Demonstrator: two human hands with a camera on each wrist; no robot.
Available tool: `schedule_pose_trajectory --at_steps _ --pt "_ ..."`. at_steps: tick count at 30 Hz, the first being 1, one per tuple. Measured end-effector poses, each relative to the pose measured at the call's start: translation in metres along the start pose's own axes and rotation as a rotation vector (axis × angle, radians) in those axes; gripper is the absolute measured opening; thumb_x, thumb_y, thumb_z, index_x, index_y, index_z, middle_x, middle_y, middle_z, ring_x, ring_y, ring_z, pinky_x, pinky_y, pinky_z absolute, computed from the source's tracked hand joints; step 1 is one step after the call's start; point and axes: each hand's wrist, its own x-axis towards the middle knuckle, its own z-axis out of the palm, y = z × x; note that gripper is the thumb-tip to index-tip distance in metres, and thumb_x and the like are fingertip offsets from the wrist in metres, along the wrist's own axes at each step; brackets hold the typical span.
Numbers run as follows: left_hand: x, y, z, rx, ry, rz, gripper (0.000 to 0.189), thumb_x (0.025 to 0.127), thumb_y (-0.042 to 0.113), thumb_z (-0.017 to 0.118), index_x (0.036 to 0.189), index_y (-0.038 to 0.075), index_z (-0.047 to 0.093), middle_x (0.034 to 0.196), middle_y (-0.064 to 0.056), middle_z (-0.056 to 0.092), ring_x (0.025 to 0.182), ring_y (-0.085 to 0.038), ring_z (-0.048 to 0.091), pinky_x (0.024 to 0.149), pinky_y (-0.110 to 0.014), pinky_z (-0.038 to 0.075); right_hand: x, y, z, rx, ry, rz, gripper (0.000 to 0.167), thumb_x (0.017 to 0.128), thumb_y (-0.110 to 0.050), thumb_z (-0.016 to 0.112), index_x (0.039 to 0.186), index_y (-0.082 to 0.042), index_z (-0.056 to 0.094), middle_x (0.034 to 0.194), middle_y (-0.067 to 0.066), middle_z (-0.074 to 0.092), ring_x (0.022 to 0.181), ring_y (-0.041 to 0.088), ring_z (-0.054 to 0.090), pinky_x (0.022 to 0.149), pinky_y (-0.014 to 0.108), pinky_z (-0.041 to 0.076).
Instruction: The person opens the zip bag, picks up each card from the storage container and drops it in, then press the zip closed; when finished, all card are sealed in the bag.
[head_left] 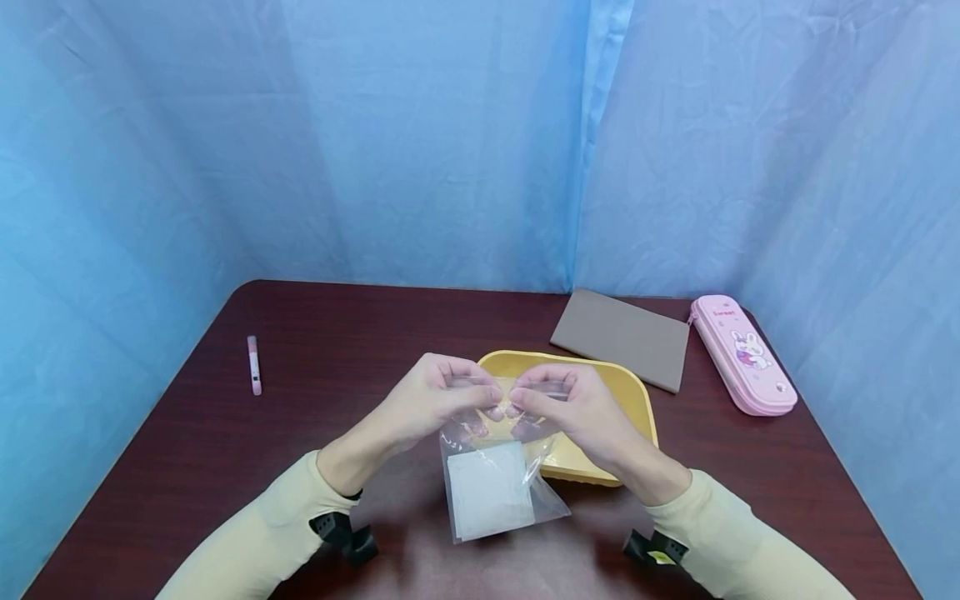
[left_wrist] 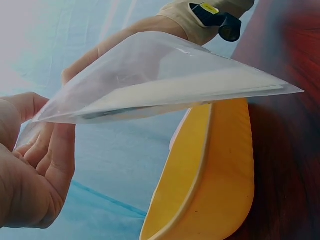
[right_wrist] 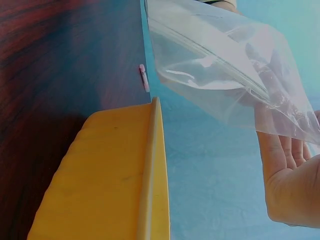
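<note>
A clear zip bag (head_left: 555,497) hangs between both hands, with a stack of white square sheets (head_left: 491,490) inside it. My left hand (head_left: 438,392) pinches the bag's top edge on the left, thumb in front and fingers behind. On the right, my right hand (head_left: 581,408) pinches the same edge, the two thumbs close together. In the left wrist view the bag (left_wrist: 150,75) slants down from the fingers, the sheets lying flat in its lower part. Behind and partly under the hands stands a yellow basket (head_left: 637,408).
A grey flat notebook-like thing (head_left: 622,337) lies behind the basket. To its right is a pink pencil case (head_left: 744,357) with a rabbit picture. A pink and white marker (head_left: 254,365) lies at the left of the dark red table (head_left: 337,325). Blue curtains (head_left: 420,150) surround the table.
</note>
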Motion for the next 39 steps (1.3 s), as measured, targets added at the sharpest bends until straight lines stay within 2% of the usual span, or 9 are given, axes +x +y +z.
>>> schedule_pose_trajectory --at_steps 8,12,17,22,26,29,32,39 --pt "0.001 0.001 0.003 0.002 -0.015 0.025 0.015 0.091 0.010 0.072 0.101 -0.001 0.073 0.085 -0.012 0.075 0.061 -0.021 0.069 0.057 -0.039 0.059 0.002 -0.002 0.000 -0.003 -0.020 0.004 0.017 0.095 -0.012 0.071 0.102 0.003 0.069 0.091 0.011 0.075 0.071 0.027 0.073 0.074 0.053 0.059" --pt "-0.001 0.001 0.002 0.023 -0.031 0.021 0.015 0.092 0.014 0.074 0.100 0.002 0.075 0.086 -0.013 0.075 0.064 -0.023 0.070 0.059 -0.036 0.059 0.001 -0.002 -0.002 -0.048 -0.015 0.014 0.018 0.094 -0.012 0.073 0.102 0.004 0.071 0.090 0.010 0.073 0.072 0.028 0.073 0.074 0.053 0.059" --pt "-0.004 0.003 -0.005 0.063 -0.060 0.046 0.015 0.092 0.014 0.075 0.100 0.001 0.075 0.086 -0.015 0.075 0.078 -0.025 0.072 0.071 -0.035 0.059 -0.001 -0.004 -0.006 -0.099 -0.036 0.028 0.024 0.095 -0.013 0.073 0.105 0.008 0.069 0.090 0.013 0.071 0.076 0.030 0.073 0.075 0.052 0.059" --pt "-0.006 0.008 -0.016 0.159 -0.076 0.040 0.016 0.092 0.018 0.076 0.099 0.003 0.076 0.085 -0.012 0.076 0.083 -0.027 0.074 0.071 -0.029 0.057 -0.004 -0.004 -0.014 -0.092 -0.065 0.029 0.026 0.095 -0.009 0.072 0.106 0.014 0.065 0.093 0.014 0.074 0.083 0.022 0.074 0.077 0.048 0.059" --pt "-0.011 0.011 -0.023 0.191 -0.066 0.014 0.020 0.093 0.018 0.075 0.102 0.001 0.075 0.085 -0.011 0.076 0.081 -0.023 0.074 0.064 -0.028 0.057 -0.006 -0.006 -0.021 -0.187 -0.115 -0.019 0.021 0.098 -0.008 0.068 0.103 0.012 0.066 0.090 0.014 0.075 0.085 0.023 0.075 0.078 0.042 0.060" --pt "-0.015 0.012 -0.029 0.177 -0.062 -0.005 0.023 0.093 0.018 0.075 0.103 -0.003 0.074 0.086 -0.013 0.076 0.074 -0.019 0.072 0.062 -0.033 0.058 -0.008 -0.009 -0.024 -0.299 -0.144 -0.089 0.016 0.099 -0.010 0.067 0.100 0.006 0.069 0.090 0.011 0.076 0.087 0.024 0.076 0.078 0.038 0.060" --pt "-0.020 0.011 -0.034 0.160 -0.056 -0.010 0.023 0.093 0.015 0.075 0.103 -0.005 0.073 0.086 -0.014 0.075 0.071 -0.019 0.071 0.066 -0.040 0.060 -0.009 -0.010 -0.027 -0.390 -0.134 -0.128 0.011 0.098 -0.012 0.069 0.097 -0.001 0.072 0.087 0.007 0.077 0.085 0.022 0.075 0.077 0.036 0.060" --pt "-0.032 0.005 -0.047 0.201 -0.006 -0.027 0.016 0.091 0.016 0.078 0.098 0.001 0.076 0.082 -0.014 0.075 0.075 -0.025 0.073 0.071 -0.048 0.060 -0.012 -0.007 -0.030 -0.452 -0.117 -0.141 0.008 0.097 -0.012 0.070 0.091 -0.006 0.073 0.080 0.001 0.076 0.079 0.019 0.074 0.075 0.035 0.060"
